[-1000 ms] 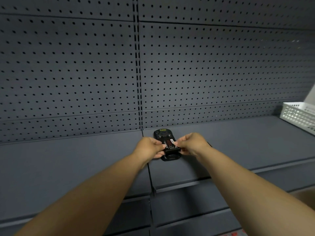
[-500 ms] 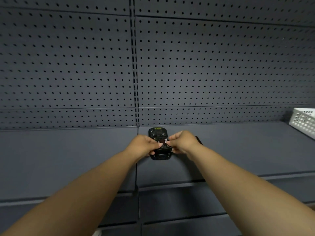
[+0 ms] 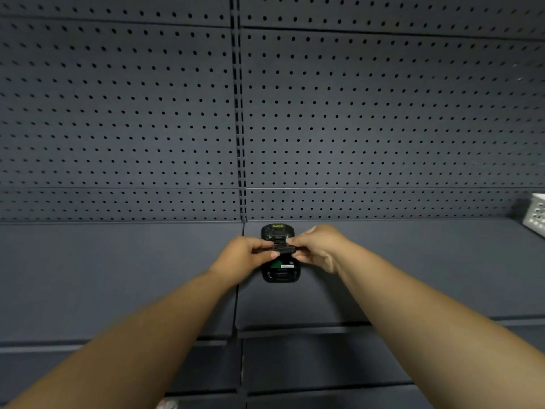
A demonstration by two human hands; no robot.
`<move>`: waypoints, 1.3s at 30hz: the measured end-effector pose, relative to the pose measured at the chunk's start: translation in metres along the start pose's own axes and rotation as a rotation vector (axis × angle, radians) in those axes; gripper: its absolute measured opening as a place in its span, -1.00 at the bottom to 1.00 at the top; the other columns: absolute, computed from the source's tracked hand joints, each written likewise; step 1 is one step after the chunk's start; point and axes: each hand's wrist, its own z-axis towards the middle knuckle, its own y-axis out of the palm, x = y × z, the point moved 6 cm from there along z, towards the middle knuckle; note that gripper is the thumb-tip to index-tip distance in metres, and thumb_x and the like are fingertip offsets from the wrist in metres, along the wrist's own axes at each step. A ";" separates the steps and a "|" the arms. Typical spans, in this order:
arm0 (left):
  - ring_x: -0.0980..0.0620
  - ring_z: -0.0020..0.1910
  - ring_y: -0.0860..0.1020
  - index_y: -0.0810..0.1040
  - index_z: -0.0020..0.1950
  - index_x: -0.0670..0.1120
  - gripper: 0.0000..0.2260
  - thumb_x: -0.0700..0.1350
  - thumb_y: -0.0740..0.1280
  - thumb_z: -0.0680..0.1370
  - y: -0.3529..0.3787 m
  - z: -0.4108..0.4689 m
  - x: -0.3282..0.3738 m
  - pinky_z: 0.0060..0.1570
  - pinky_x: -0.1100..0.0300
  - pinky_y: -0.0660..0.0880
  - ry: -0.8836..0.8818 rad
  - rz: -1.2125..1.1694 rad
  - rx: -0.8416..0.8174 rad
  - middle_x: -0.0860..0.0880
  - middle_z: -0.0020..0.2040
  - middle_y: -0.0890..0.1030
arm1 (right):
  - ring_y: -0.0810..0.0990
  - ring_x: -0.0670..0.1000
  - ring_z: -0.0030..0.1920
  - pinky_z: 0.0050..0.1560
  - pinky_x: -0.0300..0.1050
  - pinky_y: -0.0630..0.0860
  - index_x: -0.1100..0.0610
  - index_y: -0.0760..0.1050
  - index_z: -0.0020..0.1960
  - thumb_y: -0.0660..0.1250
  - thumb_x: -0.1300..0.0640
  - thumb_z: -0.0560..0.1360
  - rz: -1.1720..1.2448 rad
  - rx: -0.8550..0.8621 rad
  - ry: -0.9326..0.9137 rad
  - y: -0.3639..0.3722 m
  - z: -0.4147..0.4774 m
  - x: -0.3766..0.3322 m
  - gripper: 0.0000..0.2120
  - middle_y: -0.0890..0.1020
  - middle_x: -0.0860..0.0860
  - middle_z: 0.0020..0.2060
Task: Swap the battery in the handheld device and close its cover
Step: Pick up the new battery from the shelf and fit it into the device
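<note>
Head view shows 2 bare forearms reaching forward over a dark grey shelf [image 3: 118, 276], meeting at a black handheld device [image 3: 280, 274] that lies flat on the shelf surface just right of the seam between 2 shelf panels. The device lies lengthwise, its far end toward the pegboard back wall [image 3: 383, 113], and a small yellow-green label shows on that far end. Its back is open: inside the near half of the body a green patch and a white label can be seen (what exactly they belong to is too small to tell).

The left hand [image 3: 244, 256] and the right hand [image 3: 317, 246] come together above the middle of the device, each with fingers curled in a pinch. Between them they hold a small, flat black piece, the battery [image 3: 283, 248], by its 2 ends; the left thumb and fingers grip its left end, the right fingertips its right end. The piece is held crosswise over the device, slightly above the open compartment rather than seated in it. Whether it touches the device body cannot be told from this angle.

At the far right edge of the shelf, well apart from the hands, the corner of a white perforated basket [image 3: 537, 215] stands against the back wall. Lower shelf edges run across the bottom of the picture beneath the arms.
</note>
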 end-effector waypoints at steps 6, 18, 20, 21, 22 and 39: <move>0.13 0.02 0.55 0.53 0.19 -0.20 -0.64 -0.14 0.42 0.42 0.003 -0.001 -0.004 -0.19 0.68 0.35 0.052 0.007 0.024 -0.14 0.12 0.63 | 0.58 0.07 -0.05 0.04 -0.18 0.53 0.41 0.49 0.12 0.46 0.38 0.32 -0.166 -0.103 -0.108 0.001 -0.006 -0.007 -0.60 0.63 0.23 -0.07; 0.08 0.12 0.55 0.53 0.21 -0.15 -0.68 -0.07 0.34 0.49 0.003 -0.003 0.001 0.08 0.40 0.38 0.164 0.101 0.016 -0.12 0.17 0.61 | 0.62 0.02 -0.19 -0.14 -0.32 0.62 0.45 0.43 0.21 0.44 0.39 0.34 -0.040 -0.046 -0.135 0.001 -0.009 0.001 -0.53 0.60 0.27 -0.02; 0.11 0.08 0.55 0.55 0.19 -0.14 -0.69 -0.07 0.34 0.49 0.002 -0.004 0.002 -0.02 0.50 0.37 0.174 0.097 0.039 -0.11 0.15 0.63 | 0.62 0.07 -0.13 -0.15 -0.31 0.62 0.47 0.43 0.21 0.44 0.40 0.34 0.029 -0.059 -0.118 0.001 -0.011 0.001 -0.54 0.59 0.29 -0.01; 0.13 0.07 0.55 0.56 0.18 -0.14 -0.70 -0.07 0.35 0.48 0.002 -0.004 0.003 -0.03 0.52 0.37 0.178 0.100 0.041 -0.11 0.14 0.63 | 0.61 0.10 -0.07 -0.09 -0.26 0.62 0.47 0.42 0.21 0.43 0.40 0.35 0.037 -0.055 -0.113 0.001 -0.011 0.001 -0.54 0.59 0.31 0.02; 0.12 0.08 0.55 0.56 0.18 -0.13 -0.70 -0.06 0.35 0.48 0.002 -0.004 0.003 0.00 0.49 0.37 0.177 0.105 0.034 -0.10 0.14 0.63 | 0.60 0.11 -0.03 -0.04 -0.21 0.61 0.47 0.42 0.22 0.44 0.40 0.35 0.027 -0.046 -0.111 0.001 -0.011 0.001 -0.53 0.59 0.32 0.05; 0.01 0.12 0.57 0.56 0.17 -0.13 -0.72 -0.06 0.32 0.50 -0.003 -0.004 0.009 0.16 0.23 0.44 0.201 0.074 0.107 -0.11 0.14 0.63 | 0.60 -0.01 -0.20 -0.20 -0.39 0.58 0.48 0.47 0.15 0.39 0.34 0.42 0.062 0.011 -0.170 0.004 -0.019 0.003 -0.66 0.60 0.22 -0.11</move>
